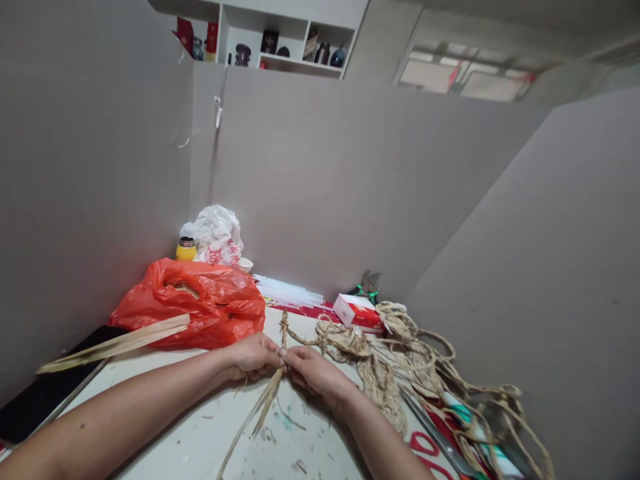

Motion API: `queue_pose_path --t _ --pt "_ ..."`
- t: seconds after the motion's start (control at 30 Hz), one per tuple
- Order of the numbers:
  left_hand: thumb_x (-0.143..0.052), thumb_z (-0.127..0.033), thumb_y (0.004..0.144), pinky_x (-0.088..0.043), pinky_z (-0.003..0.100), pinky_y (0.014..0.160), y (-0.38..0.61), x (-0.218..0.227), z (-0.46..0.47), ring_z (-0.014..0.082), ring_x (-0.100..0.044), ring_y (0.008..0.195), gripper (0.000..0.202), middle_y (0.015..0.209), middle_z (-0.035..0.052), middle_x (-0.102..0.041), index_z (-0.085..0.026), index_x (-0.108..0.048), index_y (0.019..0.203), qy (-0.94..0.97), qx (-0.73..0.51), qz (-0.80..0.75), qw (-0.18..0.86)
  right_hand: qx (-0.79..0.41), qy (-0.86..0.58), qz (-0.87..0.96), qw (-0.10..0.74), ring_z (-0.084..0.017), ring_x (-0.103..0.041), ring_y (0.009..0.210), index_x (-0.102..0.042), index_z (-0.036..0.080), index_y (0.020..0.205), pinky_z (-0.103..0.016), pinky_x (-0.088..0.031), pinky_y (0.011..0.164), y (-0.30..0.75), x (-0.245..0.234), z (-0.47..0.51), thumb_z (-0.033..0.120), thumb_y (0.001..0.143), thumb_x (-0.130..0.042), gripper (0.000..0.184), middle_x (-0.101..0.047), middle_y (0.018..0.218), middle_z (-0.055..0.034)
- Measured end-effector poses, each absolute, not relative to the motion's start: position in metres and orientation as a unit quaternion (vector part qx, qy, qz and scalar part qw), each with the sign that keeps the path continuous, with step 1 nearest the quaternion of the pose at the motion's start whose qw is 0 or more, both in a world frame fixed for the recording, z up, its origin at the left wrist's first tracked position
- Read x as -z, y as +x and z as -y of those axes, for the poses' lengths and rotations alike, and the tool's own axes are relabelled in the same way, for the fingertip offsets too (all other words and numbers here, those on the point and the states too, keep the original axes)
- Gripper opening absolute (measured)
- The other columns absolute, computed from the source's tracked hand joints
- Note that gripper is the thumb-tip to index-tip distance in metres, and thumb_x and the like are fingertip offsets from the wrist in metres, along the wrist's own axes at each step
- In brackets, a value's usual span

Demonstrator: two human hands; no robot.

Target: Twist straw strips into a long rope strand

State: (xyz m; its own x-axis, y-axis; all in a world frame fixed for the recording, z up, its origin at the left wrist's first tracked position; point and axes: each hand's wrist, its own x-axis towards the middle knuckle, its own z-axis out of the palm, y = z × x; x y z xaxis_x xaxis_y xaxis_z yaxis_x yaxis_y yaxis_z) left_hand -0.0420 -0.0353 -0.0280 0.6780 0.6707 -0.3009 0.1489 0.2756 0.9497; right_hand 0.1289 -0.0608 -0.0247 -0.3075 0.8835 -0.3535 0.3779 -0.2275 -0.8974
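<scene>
Both hands meet at the near middle of the white table [200, 427]. My left hand [256, 355] and my right hand [316, 372] pinch a braid of straw-coloured plant fibre [285, 327] between thumbs and fingers, tips nearly touching. Above the fingers the braid runs away from me and joins a cord leading right. Below them, loose fibre strands [270, 395] fan out toward me. The curled fingers partly hide the pinched spot. Right of my right hand lies a heap of braided cord [380, 383].
A red plastic bag [215, 293] sits at the left, with a fibre bundle [125, 343] beside it. Behind are a yellow jar [186, 250], white sticks [287, 291], a red-and-white box [357, 310] and green-handled shears [369, 290]. Red-handled scissors [424, 443] lie front right. Grey partitions surround the table.
</scene>
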Motion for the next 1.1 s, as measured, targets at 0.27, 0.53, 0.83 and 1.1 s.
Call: queue_pose_path --t 0.27,0.53,0.83,1.1 --pt "-0.063 -0.037 0.065 -0.010 0.023 0.035 -0.040 0.028 0.038 0.0047 -0.021 0.032 0.030 0.039 -0.0095 -0.032 -0.020 -0.039 0.057 0.604 -0.179 -0.396 0.668 -0.482 -0.551 0.607 0.311 -0.006 -0.025 0.045 -0.047 0.016 0.055 -0.022 -0.018 0.044 0.126 0.027 0.059 0.038 0.071 -0.060 0.030 -0.035 0.048 0.0068" --pt "-0.046 -0.033 0.075 -0.017 0.023 0.044 -0.038 0.025 0.044 0.0068 -0.024 0.043 0.026 0.046 -0.0073 -0.031 -0.018 -0.040 0.055 0.690 -0.186 -0.473 0.515 -0.409 -0.572 0.664 0.256 -0.008 -0.029 0.048 -0.043 0.017 0.053 -0.022 -0.019 0.045 0.130 0.032 0.060 0.038 0.078 -0.055 0.034 -0.036 0.048 0.0058" --pt "-0.038 -0.028 0.079 -0.028 0.024 0.053 -0.040 0.013 0.054 0.0132 -0.046 0.058 0.025 0.056 -0.0011 -0.049 -0.017 -0.047 0.057 0.776 -0.184 -0.495 0.346 -0.542 -0.575 0.500 0.355 -0.003 -0.021 0.033 -0.043 0.018 0.053 -0.021 -0.013 0.037 0.110 0.030 0.071 0.041 0.076 -0.057 0.035 -0.034 0.038 0.0096" --pt "-0.034 -0.026 0.085 -0.040 0.034 0.065 -0.033 0.005 0.083 0.0264 -0.061 0.073 0.032 0.081 0.0145 -0.066 -0.013 -0.059 0.101 0.868 -0.061 -0.480 0.114 -0.689 -0.494 0.368 0.381 -0.002 -0.013 0.030 -0.034 0.021 0.049 -0.020 -0.005 0.033 0.105 0.029 0.077 0.039 0.067 -0.061 0.037 -0.027 0.034 0.0115"
